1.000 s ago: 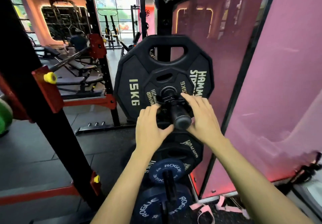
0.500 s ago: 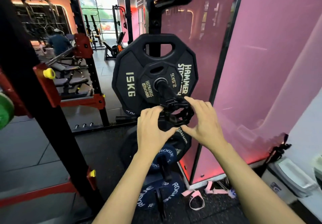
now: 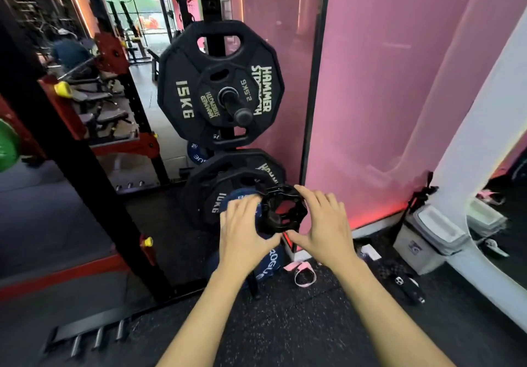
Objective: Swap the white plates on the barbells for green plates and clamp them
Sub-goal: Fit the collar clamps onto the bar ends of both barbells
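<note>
A black barbell clamp with red inside its ring is held in the air between both my hands, clear of the storage peg. My left hand grips its left side and my right hand grips its right side, thumbs under it. The peg carries a black 15 kg plate with a small 2.5 kg plate in front. A green plate shows at the far left edge, partly cut off. No white plate is visible.
Below the peg hang more black plates and blue plates. A black rack upright with red brackets stands left. Pink mirror wall on the right, a grey bin and pink straps on the rubber floor.
Both hands slid the clamp along the peg, off its end, and lowered it. The peg end is now bare and the view has backed away.
</note>
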